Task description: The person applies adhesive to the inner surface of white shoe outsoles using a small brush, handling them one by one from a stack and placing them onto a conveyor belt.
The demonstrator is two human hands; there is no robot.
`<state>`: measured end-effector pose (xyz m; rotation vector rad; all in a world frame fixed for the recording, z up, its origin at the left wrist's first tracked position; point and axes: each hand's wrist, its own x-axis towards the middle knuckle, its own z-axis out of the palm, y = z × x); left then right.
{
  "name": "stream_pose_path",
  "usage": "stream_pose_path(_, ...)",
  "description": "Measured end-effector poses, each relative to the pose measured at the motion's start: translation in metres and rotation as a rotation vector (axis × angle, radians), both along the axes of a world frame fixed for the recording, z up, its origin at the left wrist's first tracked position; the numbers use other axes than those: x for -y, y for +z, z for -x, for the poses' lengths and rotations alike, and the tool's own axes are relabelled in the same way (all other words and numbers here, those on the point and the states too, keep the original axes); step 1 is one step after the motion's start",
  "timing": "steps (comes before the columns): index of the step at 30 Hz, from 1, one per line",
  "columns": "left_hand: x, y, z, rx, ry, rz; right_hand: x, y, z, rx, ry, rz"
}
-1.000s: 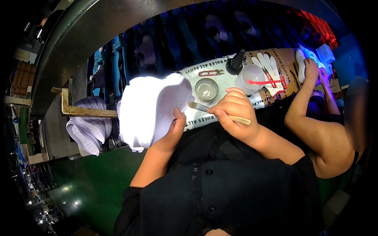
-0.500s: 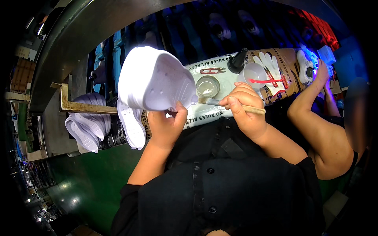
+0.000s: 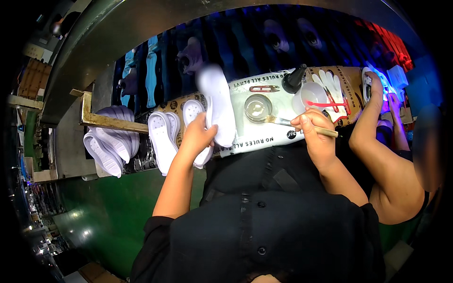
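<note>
A pale lilac shoe sole (image 3: 221,104) stands tilted, its upper end blurred, with my left hand (image 3: 198,137) closed on its lower left edge. Just left of it, partly behind my fingers, lies another pale sole (image 3: 192,109) with holes in its surface. My right hand (image 3: 315,134) grips a flat paintbrush (image 3: 325,131) by its wooden handle. The brush's bristles point left, beside the rim of a round clear jar (image 3: 258,108) that holds a little clear-looking liquid.
More soles (image 3: 163,137) lie at the left, with a stack (image 3: 111,137) beyond a wooden bar (image 3: 115,126). Red snips (image 3: 264,88), a black cone-shaped bottle (image 3: 295,79), a plastic cup (image 3: 309,94) and white gloves (image 3: 330,82) sit on the covered bench. At right, a co-worker's arm (image 3: 377,146) reaches across.
The sole in my left hand has moved down and away from me, turning to a steeper tilt. My right hand has drawn the brush off the sole, rightward to the jar.
</note>
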<state>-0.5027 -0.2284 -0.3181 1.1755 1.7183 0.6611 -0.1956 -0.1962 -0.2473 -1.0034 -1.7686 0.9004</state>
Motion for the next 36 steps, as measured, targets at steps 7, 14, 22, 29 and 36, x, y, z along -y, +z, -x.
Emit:
stream_pose_path(7,0.033,-0.033,0.013,-0.673,0.098,-0.536,0.000,-0.012,-0.001,-0.010,0.012,0.112)
stream_pose_path(14,0.088,-0.027,0.008,-0.779,0.128,0.090,0.001,-0.026,0.006,-0.132,0.041,0.302)
stream_pose_path(22,0.080,-0.030,0.026,-0.890,0.160,0.023,0.004,-0.028,-0.005,-0.116,-0.015,0.360)
stream_pose_path(29,0.058,-0.029,0.025,-0.791,0.077,0.267,0.005,-0.033,-0.007,-0.180,-0.031,0.378)
stream_pose_path(36,0.067,-0.076,0.062,-0.075,0.366,0.133,0.003,-0.044,-0.011,-0.244,-0.017,0.413)
